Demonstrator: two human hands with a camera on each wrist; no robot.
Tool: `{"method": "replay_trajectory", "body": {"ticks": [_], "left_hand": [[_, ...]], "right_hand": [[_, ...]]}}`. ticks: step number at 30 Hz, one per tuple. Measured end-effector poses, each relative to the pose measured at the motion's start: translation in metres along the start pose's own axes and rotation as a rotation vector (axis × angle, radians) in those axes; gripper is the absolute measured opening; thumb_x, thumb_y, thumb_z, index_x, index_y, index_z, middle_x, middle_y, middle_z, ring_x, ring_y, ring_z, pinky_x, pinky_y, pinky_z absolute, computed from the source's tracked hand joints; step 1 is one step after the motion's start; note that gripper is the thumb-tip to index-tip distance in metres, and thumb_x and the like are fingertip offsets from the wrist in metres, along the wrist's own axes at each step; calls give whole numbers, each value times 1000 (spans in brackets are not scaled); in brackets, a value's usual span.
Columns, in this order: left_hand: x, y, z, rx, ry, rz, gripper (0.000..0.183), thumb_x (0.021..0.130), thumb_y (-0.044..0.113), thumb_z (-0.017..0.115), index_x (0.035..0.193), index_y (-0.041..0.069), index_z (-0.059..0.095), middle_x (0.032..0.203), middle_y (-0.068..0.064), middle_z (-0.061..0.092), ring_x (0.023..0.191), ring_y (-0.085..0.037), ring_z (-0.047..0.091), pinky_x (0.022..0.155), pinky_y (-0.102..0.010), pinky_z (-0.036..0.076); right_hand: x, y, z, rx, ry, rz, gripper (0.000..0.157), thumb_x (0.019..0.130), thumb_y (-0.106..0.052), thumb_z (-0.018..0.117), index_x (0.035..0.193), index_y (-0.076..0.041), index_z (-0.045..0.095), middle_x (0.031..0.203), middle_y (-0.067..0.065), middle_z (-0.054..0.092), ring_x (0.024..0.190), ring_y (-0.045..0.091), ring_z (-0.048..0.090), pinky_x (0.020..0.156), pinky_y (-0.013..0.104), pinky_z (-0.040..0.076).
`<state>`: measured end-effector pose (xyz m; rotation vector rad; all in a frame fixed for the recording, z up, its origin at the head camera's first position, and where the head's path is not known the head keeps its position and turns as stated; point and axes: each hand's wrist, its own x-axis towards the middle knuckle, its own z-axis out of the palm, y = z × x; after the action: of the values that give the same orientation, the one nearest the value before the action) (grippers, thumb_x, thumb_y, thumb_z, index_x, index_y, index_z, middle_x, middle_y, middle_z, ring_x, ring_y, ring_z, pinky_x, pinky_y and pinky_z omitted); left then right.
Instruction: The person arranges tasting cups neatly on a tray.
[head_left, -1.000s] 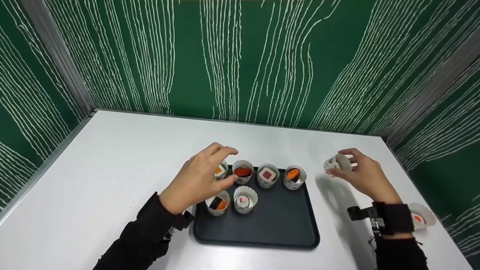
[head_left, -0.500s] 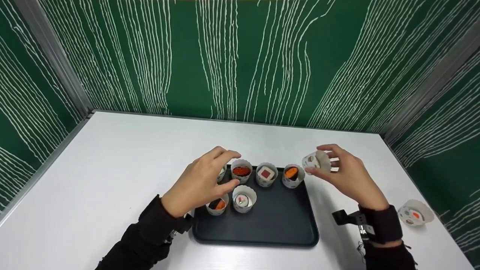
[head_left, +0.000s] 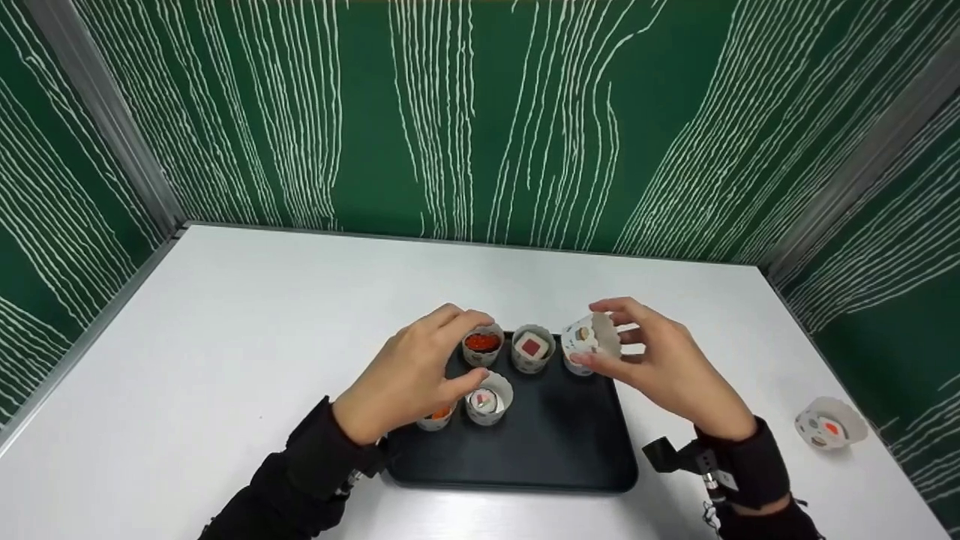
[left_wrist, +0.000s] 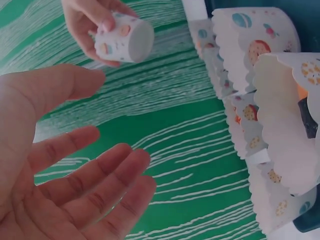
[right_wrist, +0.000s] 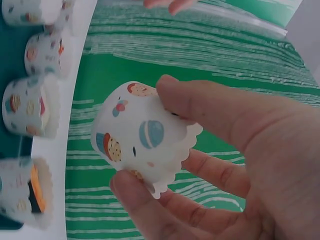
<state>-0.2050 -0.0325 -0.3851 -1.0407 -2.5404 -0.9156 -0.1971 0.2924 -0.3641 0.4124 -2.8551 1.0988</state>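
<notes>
My right hand (head_left: 667,367) pinches a white paper baking cup (head_left: 587,334) printed with sweets, between thumb and fingers. The cup is tilted, its scalloped mouth turned toward my palm, and hangs over the tray's back right corner. In the right wrist view its base faces left; its inside is hidden. Below it, a cup with orange-topped sushi (right_wrist: 37,192) is mostly covered in the head view. My left hand (head_left: 412,375) hovers over the left side of the tray, holding nothing, its fingers apart in the left wrist view. It hides part of the cups there.
On the dark tray (head_left: 547,457) stand cups with red roe sushi (head_left: 482,343), a white square piece with a red centre (head_left: 532,346), and a round roll (head_left: 484,400). Another cup (head_left: 829,425) with a red-marked piece stands on the white table's right side. Green walls surround the table.
My right hand has carried the paper cup leftward, from beside the tray to above its back right corner. My left hand has shifted slightly right, covering more of the left cups.
</notes>
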Motion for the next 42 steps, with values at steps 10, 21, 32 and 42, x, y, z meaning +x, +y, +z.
{"method": "replay_trajectory", "body": {"ticks": [10,21,32,42], "left_hand": [[0,5,8,11,1,63,48,95,22,83,139,12,66,125,-5,73,115,-23,72,102,-44,57],[-1,13,17,-68,-35,112,49,94,19,84,139,8,65,129,-9,71,116,-21,71,99,-38,60],[-1,15,21,-88,-17,149,50,88,12,84,135,4,67,121,-11,72,99,-21,71,87,-30,60],[-1,12,20,-96,-64,128,51,84,9,82,132,1,68,118,-9,71,99,-22,70,87,-32,59]], "right_hand": [[-4,-17,17,143,-101,-72,61,90,-35,88,143,-22,61,127,8,70,105,19,75,82,29,63],[-9,-30,37,237,-197,-146,61,92,-32,86,146,-20,59,139,6,65,111,24,72,87,29,65],[-11,-32,42,257,-231,-151,65,93,-25,87,149,-13,56,149,9,59,120,29,70,91,28,63],[-12,-31,43,251,-260,-196,71,90,-5,85,153,-9,54,143,14,58,118,27,71,92,27,63]]}}
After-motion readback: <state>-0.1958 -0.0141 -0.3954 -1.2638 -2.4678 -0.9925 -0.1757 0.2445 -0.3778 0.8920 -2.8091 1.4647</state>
